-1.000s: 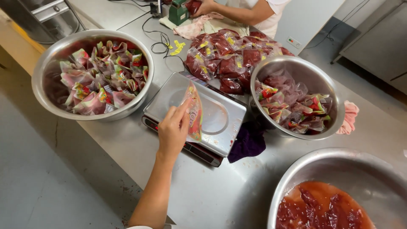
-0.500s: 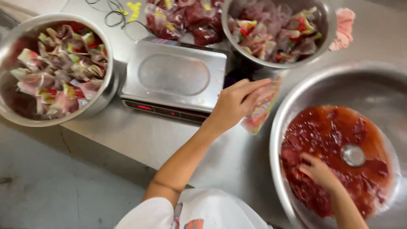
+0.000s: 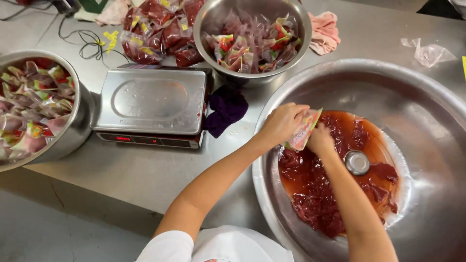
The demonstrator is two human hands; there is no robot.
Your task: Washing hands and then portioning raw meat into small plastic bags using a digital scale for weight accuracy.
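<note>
Hands are working over the big steel basin (image 3: 427,145) at the right of the steel table (image 3: 145,174). My left hand (image 3: 281,123) is closing around a small printed pouch (image 3: 303,130), pinching its upper edge and holding it tilted above the near-left part of the basin. My right hand (image 3: 320,139) is touching the pouch from the right side; I cannot tell whether its fingers are curling shut, because the pouch is hiding them.

The basin rim is running just beside my left wrist, and its broad bare wall is leaving open room to the right and far side. Red marinated meat (image 3: 315,194) is lying in the basin bottom around a round metal disc (image 3: 357,162).

The pouch is showing a clear plastic body with red, green and yellow print.

To the left, a flat steel scale (image 3: 150,102) is standing near the table's near edge, with a dark purple cloth (image 3: 225,109) lying between it and the basin. A bowl of empty pouches (image 3: 257,34) is standing on the far side, and a second bowl of pouches (image 3: 39,106) is sitting at the far left.
</note>
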